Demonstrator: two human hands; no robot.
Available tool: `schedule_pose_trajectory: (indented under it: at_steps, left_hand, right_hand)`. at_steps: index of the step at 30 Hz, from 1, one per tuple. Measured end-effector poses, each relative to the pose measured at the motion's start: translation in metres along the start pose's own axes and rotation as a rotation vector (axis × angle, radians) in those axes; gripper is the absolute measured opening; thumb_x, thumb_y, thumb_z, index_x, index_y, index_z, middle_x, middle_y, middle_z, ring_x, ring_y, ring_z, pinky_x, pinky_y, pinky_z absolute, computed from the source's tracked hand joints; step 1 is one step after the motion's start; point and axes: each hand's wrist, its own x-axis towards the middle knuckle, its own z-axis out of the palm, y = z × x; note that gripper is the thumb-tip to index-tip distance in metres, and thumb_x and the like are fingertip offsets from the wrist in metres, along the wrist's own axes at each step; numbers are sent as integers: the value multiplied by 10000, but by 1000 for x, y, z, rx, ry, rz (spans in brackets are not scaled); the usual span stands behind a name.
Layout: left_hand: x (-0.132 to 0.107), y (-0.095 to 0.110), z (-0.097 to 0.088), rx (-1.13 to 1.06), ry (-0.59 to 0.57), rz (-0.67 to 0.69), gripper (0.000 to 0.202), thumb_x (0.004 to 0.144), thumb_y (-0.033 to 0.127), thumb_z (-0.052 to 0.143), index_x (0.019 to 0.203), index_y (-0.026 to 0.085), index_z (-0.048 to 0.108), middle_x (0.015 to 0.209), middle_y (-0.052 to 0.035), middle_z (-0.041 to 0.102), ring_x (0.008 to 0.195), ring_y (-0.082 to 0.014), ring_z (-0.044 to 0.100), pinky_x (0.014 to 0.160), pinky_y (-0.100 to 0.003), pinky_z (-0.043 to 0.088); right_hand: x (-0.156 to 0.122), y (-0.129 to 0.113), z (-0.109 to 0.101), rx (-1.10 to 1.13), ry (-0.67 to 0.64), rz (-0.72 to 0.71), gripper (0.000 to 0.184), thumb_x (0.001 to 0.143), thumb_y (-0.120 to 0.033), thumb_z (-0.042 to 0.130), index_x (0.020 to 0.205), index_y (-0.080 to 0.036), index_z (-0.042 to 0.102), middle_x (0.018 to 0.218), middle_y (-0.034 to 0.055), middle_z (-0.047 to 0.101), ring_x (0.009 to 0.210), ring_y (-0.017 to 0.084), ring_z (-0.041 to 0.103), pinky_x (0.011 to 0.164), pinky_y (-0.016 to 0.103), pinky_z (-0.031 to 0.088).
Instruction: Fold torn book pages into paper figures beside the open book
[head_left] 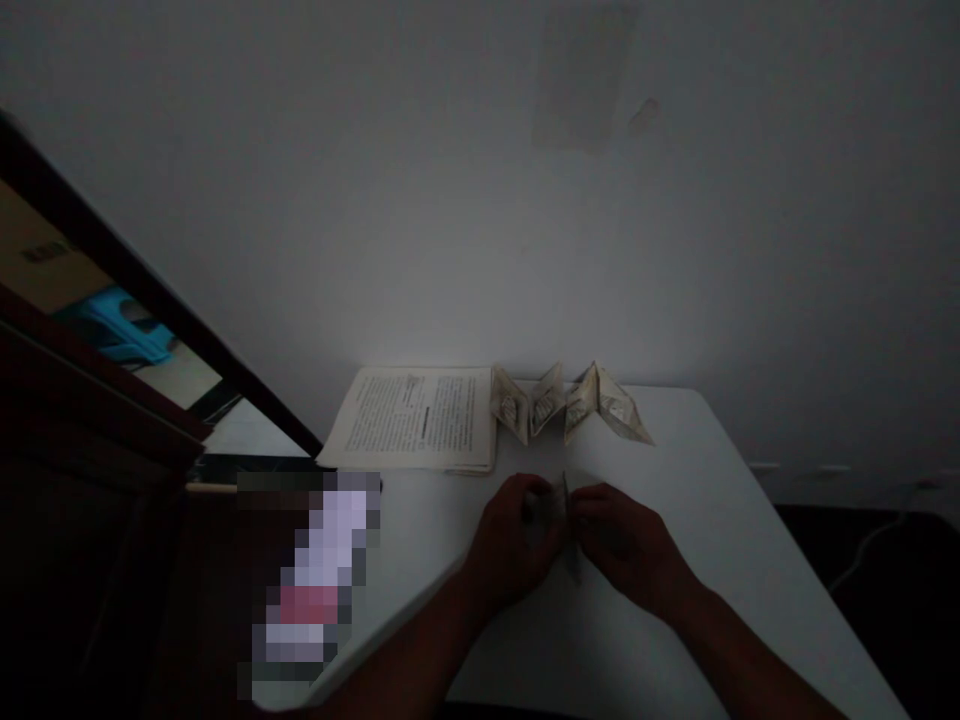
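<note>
Between my two hands, a folded piece of paper (567,525) stands on edge over the white table. The fingers of my left hand (517,530) close on its left side, and my right hand (619,540) pinches it from the right. My fingers hide much of the paper, and the light is dim. Just beyond my hands, folded printed-paper pieces stand in a zigzag row: a left pair (528,405) and a right pair (606,405).
A stack of printed pages (412,420) lies at the table's back left, beside the folded pieces. The white table (690,460) meets a pale wall (420,200) at the back. A blurred-out object (319,570) is at the left edge. Further left is a dark frame (157,280).
</note>
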Motion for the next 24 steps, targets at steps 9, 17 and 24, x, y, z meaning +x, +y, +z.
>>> schedule_pose_trajectory:
  at_steps: [9, 17, 24]
  left_hand:
    - [-1, 1, -5, -48, -35, 23, 450, 707, 191, 642, 1141, 196, 522, 1078, -53, 607, 838, -164, 565, 769, -299, 472]
    - [3, -4, -7, -240, 16, -49, 343, 747, 287, 655, 1077, 192, 638, 917, -45, 668, 726, -142, 587, 722, -286, 510]
    - [4, -6, -8, -476, 10, -128, 378, 706, 341, 700, 1042, 169, 667, 897, -65, 668, 756, -168, 613, 731, -316, 520]
  right_hand:
    - [1, 6, -3, 173, 210, 360, 161, 769, -280, 606, 874, -214, 708, 727, 36, 700, 625, 185, 637, 579, 296, 522]
    - [4, 7, -5, 771, 170, 549, 251, 716, -306, 685, 925, -170, 711, 840, 85, 721, 739, 220, 658, 646, 334, 516]
    - [0, 3, -3, 1175, -231, 526, 411, 700, -253, 578, 1088, -121, 617, 740, 101, 696, 575, 203, 628, 489, 307, 484]
